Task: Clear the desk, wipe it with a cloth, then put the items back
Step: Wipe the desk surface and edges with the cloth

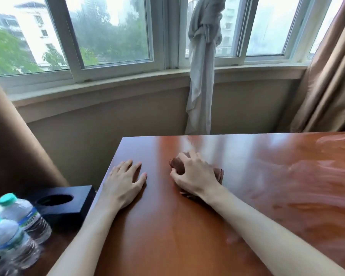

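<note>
Bottles: two water bottles [14,226] stood nearest, low at the left on a lower surface off the table; blurred.
Box: a black box [68,204] with a round hole sat just behind them, close to the table's left edge.
Left hand: the left hand [124,184] lay flat on the table, fingers straight and spread, holding nothing.
Right hand: the right hand [193,174] had its fingers curled round a brown cloth [178,166], pressing it on the wood just beside the left hand.
Risk: a wide stroke leftward could have bumped the left hand or carried the cloth off the near corner toward the box and bottles; the bunched cloth probably left strips unwiped.
Table: the table [267,176] was glossy reddish wood, with smeary streaks at the right and window glare.
Room: beyond were a beige wall, a knotted grey curtain [203,56], brown drapes [331,76], and windows [108,36] facing trees and buildings.
</note>
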A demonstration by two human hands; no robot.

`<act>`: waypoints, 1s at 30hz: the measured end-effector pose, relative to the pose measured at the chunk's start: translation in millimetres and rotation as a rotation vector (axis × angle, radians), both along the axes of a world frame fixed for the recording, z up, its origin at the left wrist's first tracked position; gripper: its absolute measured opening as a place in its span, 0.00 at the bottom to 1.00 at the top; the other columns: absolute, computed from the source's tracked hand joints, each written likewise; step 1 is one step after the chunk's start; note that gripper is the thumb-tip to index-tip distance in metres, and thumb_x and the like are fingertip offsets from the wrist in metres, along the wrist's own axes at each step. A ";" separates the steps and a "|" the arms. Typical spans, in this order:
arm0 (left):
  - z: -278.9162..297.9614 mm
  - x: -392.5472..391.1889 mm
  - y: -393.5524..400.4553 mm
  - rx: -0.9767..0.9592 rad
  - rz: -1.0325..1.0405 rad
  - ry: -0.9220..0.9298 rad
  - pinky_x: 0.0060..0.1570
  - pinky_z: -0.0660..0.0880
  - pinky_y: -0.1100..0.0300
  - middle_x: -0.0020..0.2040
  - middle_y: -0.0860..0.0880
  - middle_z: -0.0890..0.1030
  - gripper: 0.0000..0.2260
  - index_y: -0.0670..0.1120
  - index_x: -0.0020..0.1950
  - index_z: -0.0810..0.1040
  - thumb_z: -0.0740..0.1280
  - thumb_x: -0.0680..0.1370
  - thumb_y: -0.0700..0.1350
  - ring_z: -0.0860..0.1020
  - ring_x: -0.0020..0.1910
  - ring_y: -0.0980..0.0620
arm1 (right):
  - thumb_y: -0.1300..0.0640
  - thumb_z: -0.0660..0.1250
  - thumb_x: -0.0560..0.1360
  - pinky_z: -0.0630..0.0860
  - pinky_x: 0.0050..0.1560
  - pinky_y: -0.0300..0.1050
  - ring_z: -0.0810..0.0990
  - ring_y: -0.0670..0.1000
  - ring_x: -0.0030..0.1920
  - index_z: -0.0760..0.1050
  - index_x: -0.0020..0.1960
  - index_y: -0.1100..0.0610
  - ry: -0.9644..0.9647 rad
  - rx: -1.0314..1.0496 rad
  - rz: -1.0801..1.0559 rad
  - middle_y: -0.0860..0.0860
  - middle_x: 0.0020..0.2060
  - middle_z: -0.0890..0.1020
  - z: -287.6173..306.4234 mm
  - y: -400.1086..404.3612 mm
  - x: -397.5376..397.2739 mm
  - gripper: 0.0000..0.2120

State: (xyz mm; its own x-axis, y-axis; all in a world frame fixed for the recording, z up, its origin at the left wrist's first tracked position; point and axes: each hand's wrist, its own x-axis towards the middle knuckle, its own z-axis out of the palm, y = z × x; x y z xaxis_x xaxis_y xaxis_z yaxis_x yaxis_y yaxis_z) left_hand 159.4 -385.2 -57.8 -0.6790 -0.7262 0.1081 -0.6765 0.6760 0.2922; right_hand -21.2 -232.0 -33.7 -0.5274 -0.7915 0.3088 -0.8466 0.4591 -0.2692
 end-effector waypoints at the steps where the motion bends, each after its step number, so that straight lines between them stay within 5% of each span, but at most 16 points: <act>1: 1.0 0.2 0.8 -0.002 -0.003 -0.012 0.77 0.52 0.54 0.81 0.51 0.59 0.26 0.56 0.79 0.63 0.53 0.82 0.63 0.55 0.80 0.50 | 0.38 0.62 0.74 0.76 0.49 0.50 0.76 0.56 0.54 0.76 0.56 0.49 0.033 0.009 0.045 0.51 0.53 0.76 -0.3 23.8 24.7 0.18; 8: 6.3 0.1 2.9 -0.013 -0.030 -0.046 0.77 0.53 0.53 0.80 0.47 0.61 0.26 0.52 0.79 0.63 0.54 0.83 0.60 0.57 0.79 0.47 | 0.37 0.64 0.72 0.77 0.50 0.45 0.77 0.48 0.51 0.77 0.52 0.45 -0.011 -0.113 0.231 0.43 0.49 0.76 -0.7 107.4 100.5 0.15; 15: -6.4 -1.2 -6.0 -0.017 -0.014 0.002 0.77 0.53 0.54 0.80 0.52 0.60 0.27 0.57 0.79 0.62 0.53 0.82 0.64 0.55 0.80 0.50 | 0.40 0.68 0.71 0.70 0.42 0.47 0.80 0.58 0.49 0.80 0.49 0.47 -0.050 -0.120 -0.057 0.48 0.44 0.76 -5.9 -36.1 -51.2 0.14; 22: -4.3 -0.6 -7.2 -0.025 0.027 0.026 0.78 0.54 0.54 0.80 0.59 0.57 0.34 0.63 0.78 0.61 0.45 0.74 0.73 0.53 0.79 0.57 | 0.42 0.68 0.70 0.69 0.47 0.49 0.80 0.62 0.52 0.81 0.49 0.51 -0.021 -0.141 -0.188 0.53 0.47 0.79 -3.4 -144.8 -150.0 0.14; 30: -3.1 0.3 -2.5 -0.002 0.012 0.011 0.78 0.53 0.54 0.81 0.54 0.60 0.29 0.60 0.79 0.62 0.52 0.79 0.68 0.54 0.80 0.53 | 0.39 0.66 0.68 0.73 0.43 0.47 0.78 0.55 0.48 0.79 0.48 0.48 -0.011 -0.107 0.023 0.47 0.44 0.75 -4.6 -46.5 -46.3 0.16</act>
State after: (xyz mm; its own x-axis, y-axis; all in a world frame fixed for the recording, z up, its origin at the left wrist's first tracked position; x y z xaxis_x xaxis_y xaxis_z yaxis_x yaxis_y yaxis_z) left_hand 159.7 -387.7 -60.9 -0.6690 -0.7340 0.1171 -0.6812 0.6684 0.2985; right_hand -67.4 -278.5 -38.3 -0.5136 -0.7659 0.3868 -0.8532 0.4080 -0.3251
